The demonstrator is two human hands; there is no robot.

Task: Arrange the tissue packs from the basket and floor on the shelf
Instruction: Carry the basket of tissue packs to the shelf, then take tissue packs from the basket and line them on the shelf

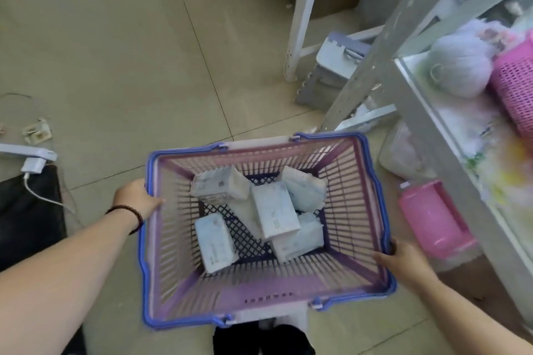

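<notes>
My left hand (135,199) and right hand (403,261) grip, fingers curled over opposite rims, the pink-and-blue basket (161,268) holding five tissue packs (275,212).

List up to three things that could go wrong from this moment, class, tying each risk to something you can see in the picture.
1. The left hand and right hand grip only the side rims of the basket; it may tilt.
2. The tissue packs lie loose and jumbled, so a tilt could shift or spill them.
3. The pink container lies on the floor by the shelf and could trip the person.
</notes>
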